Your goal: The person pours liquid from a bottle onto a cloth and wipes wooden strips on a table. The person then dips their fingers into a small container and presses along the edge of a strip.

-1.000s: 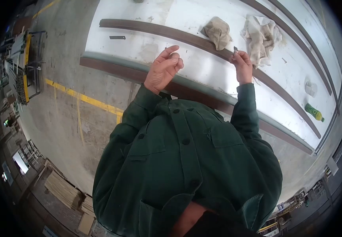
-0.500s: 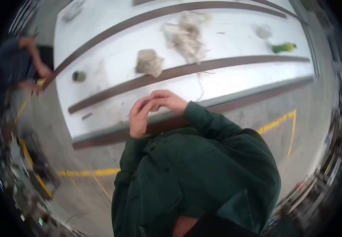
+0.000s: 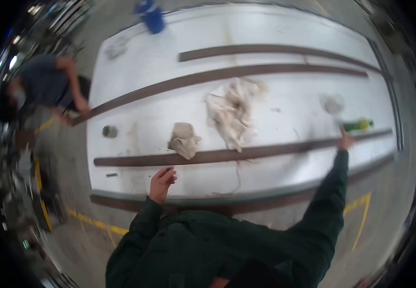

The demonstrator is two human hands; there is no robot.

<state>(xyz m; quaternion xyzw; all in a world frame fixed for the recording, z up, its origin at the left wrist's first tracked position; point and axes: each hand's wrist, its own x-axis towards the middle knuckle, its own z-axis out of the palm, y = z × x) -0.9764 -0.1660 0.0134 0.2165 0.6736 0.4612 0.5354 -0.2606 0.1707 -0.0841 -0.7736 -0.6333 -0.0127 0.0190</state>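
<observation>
- Left hand (image 3: pixel 161 186): fingers curled, just beside the near brown strip (image 3: pixel 270 150); whether it grasps anything, I cannot tell.
- Right hand (image 3: pixel 345 142): arm outstretched, blurred at the left end of the green bottle (image 3: pixel 360 125); clenched or released, I cannot tell.
- Green bottle: lying on the white tabletop (image 3: pixel 285 177), beyond the near brown strip's right end.
- 2 rags: beige (image 3: pixel 184 139), whitish (image 3: pixel 233 113).

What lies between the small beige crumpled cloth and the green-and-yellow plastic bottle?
In the head view, a larger off-white crumpled cloth, then white tabletop with tiny scraps, and the blurred right hand beside the bottle.
</observation>
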